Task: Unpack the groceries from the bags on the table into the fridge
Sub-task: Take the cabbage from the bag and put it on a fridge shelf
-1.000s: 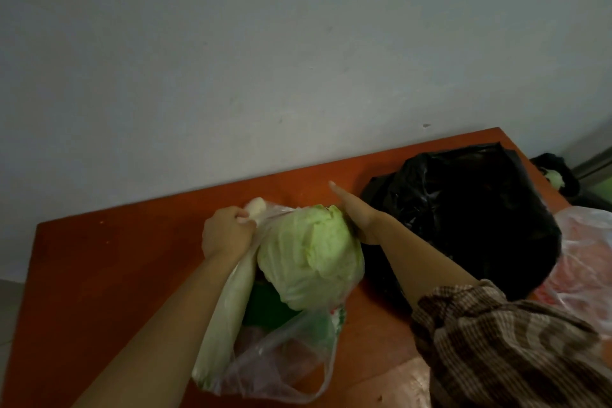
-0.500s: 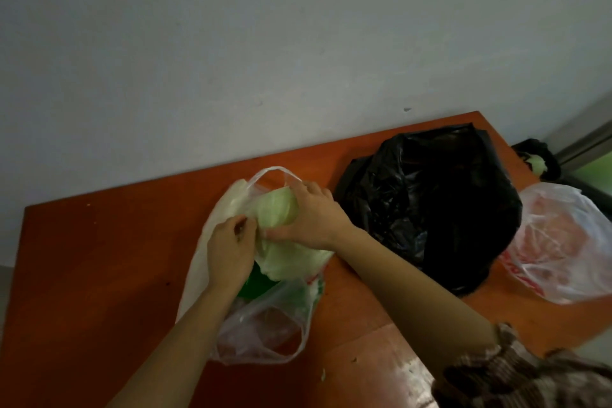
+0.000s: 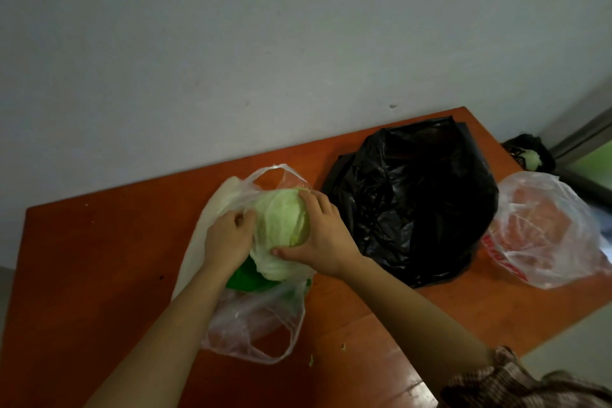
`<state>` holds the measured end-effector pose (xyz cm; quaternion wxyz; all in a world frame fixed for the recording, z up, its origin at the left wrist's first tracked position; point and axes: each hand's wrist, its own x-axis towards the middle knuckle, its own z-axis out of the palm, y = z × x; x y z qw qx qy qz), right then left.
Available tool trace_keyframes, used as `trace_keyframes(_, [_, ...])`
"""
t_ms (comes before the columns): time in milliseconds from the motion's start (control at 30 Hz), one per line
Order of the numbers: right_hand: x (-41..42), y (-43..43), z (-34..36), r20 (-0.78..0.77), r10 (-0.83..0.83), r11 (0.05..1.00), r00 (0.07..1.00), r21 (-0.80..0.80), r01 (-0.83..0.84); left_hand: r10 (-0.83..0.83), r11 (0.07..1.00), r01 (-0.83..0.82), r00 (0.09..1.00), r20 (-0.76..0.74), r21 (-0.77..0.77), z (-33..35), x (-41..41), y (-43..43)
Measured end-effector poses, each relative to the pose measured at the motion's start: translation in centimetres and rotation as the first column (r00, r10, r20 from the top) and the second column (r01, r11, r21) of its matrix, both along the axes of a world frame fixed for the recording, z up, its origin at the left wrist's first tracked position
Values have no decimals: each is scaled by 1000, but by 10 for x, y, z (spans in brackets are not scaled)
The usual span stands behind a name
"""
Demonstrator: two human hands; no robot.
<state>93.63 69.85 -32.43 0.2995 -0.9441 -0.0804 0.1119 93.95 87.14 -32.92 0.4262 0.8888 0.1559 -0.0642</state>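
In the right hand (image 3: pixel 323 237), cabbage (image 3: pixel 281 219).

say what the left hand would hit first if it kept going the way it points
Probably the cabbage: the left hand points toward it, right at its side, gripping the clear bag.

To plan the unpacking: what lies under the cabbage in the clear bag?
Under the cabbage, inside the clear bag, a green thing shows. The cabbage covers most of it, so I cannot name it.
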Motion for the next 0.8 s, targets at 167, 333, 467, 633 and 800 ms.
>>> trace_keyframes(167, [-18, -16, -6, 25, -45, 987, 999, 154, 40, -12, 920, -72, 978, -210, -386, 5, 5, 2])
trace_keyframes(333, [-29, -28, -6, -168, -270, 862, 948, 396, 315, -9, 905, -98, 968, -249, -415, 6, 2, -4])
trace_keyframes(467, [-27, -22, -5, -237, -336, 874, 912, 281, 396, 37, 855, -205, 940, -340, -476, 7, 1, -13])
trace_keyframes(633, [-15, -26, 6, -370, -321, 819, 872, 355, 452, 91, 819, -276, 928, -361, -504, 8, -2, -18])
trace_keyframes(800, [-20, -33, 25, -443, -328, 687, 834, 494, 533, 23, 838, -168, 962, -273, -520, 34, -6, -14])
